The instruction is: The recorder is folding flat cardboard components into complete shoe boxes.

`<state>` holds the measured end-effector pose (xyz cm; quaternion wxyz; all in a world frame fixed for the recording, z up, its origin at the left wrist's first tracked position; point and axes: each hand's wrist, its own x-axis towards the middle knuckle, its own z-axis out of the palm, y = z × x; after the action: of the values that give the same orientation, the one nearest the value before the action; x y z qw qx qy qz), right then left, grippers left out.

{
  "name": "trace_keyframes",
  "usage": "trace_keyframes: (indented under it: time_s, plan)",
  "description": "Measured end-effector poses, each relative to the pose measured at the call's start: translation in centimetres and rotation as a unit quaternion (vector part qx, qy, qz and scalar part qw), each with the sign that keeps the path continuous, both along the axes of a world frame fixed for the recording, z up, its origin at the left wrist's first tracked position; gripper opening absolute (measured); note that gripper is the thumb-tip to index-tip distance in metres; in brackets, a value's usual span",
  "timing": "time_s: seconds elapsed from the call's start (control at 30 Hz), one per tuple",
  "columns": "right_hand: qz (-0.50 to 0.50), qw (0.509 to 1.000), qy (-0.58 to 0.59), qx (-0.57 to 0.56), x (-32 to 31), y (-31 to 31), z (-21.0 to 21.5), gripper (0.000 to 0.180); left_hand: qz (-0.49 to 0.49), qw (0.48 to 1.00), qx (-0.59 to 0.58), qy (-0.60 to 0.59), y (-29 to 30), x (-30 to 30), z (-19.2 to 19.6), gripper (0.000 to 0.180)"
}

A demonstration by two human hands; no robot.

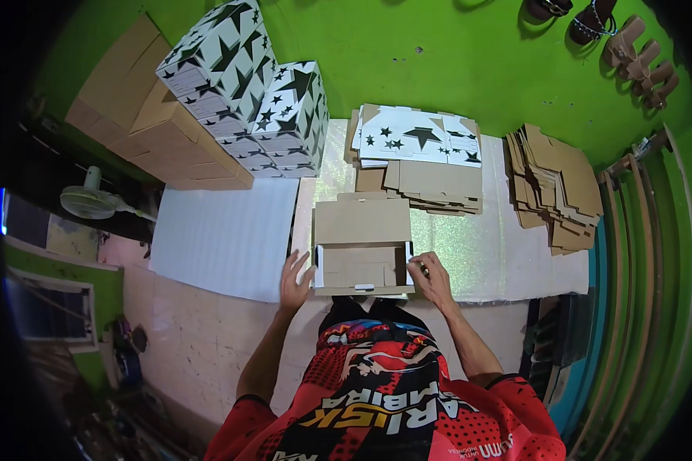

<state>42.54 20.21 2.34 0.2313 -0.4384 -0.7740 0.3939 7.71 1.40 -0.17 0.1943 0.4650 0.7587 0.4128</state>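
Largest is the green floor (454, 54), which fills the far part of the scene. On it lies a pale glittery mat (461, 246) that serves as the work surface, with a white corrugated sheet (223, 234) to its left. Far left stands a stack of plain brown cartons (138, 115); just right of it, touching, is a stack of finished white boxes with black stars (246, 92). Far centre on the mat lies a pile of flat star-printed box blanks (419, 142) over brown blanks. At right lies a fanned pile of brown cardboard cut-outs (553, 184). Several sandals (630, 54) sit at the far right; a small white fan (92, 201) stands at the left edge.

Near centre on the mat, directly in front of the person, lies the half-folded cardboard box (363, 250), its lid flap open and flat on the far side, its tray on the near side. The left hand (294, 280) rests against the tray's left wall with fingers spread and straight, its grip apart and clamped on nothing. The right hand (432, 278) presses the tray's right near corner, fingers curled together against the wall; whether they pinch the cardboard cannot be told.
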Motion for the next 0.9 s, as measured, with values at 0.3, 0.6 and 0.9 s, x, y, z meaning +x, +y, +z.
trace_keyframes:
  time_s: [0.3,0.6,0.9]
  plan:
    - [0.193,0.963,-0.125,0.144,5.0,-0.2,1.6,0.058,-0.169,0.968,-0.072,0.172,-3.7,-0.7,1.5,0.063]
    - [0.103,0.992,-0.069,0.025,2.7,-1.1,1.0,0.052,-0.126,0.988,0.035,0.079,-1.9,0.7,0.5,0.061]
    - [0.147,0.981,-0.085,0.090,2.8,-0.8,0.7,0.043,-0.089,0.987,0.049,0.128,-1.5,1.1,-0.5,0.044]
